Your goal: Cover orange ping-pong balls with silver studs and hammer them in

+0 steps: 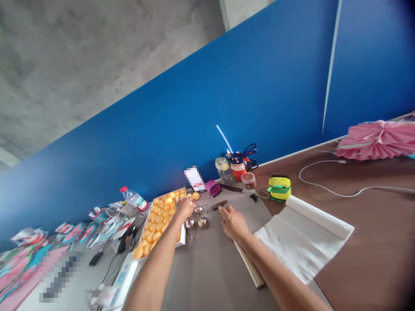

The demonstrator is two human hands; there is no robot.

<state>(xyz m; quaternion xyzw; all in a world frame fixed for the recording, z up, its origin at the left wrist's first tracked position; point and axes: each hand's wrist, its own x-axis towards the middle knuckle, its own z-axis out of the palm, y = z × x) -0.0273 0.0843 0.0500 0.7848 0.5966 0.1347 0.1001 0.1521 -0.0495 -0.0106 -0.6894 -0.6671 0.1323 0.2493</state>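
My left hand (184, 208) reaches over the corner of a white tray (182, 242) filled with several orange balls (158, 224). Its fingers are bunched together and pinch a small silvery ball (199, 210) on the grey mat (207, 268). Two more silvery balls (196, 222) lie just in front of it. My right hand (233, 223) is closed round the wooden handle of a hammer (250, 268). The dark hammer head (219, 204) sits a little to the right of the pinched ball.
A roll of white sheet (304, 233) lies right of the hammer, with a yellow-green tape stack (279, 187) behind it. Jars, a cup of tools (239, 166) and a water bottle (134, 199) stand along the blue wall. A white cable (327, 186) and a pink paper fan (379, 138) lie at the right. Colourful cut-outs and a power strip (121, 276) are at the left.
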